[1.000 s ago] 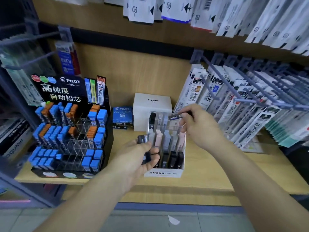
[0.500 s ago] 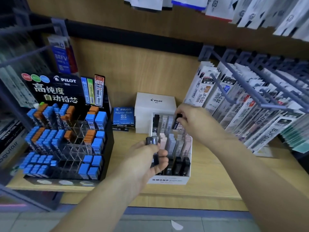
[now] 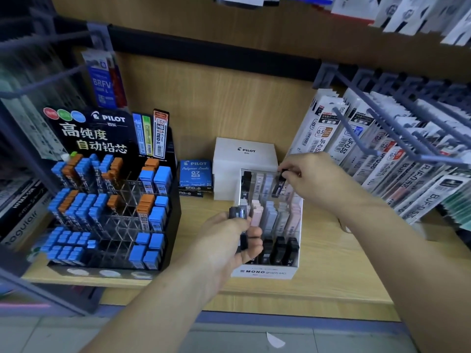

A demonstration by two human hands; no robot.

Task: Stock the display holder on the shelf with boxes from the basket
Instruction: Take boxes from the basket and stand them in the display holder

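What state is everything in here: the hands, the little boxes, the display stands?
MONO holder: partly filled, gaps in back row.
Right hand: pinches a dark box at the holder's back row.
Left hand: grips spare dark boxes.
Pilot rack: many cells empty.
White Pilot box: closed.

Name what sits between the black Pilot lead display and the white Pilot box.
A small stack of blue Pilot 0.7 HB boxes, seen in the head view.

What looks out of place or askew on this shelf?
Only a white paper scrap lying on the floor below the shelf. MONO display holder rows look orderly; the right hand is pinching a black box at its back row.
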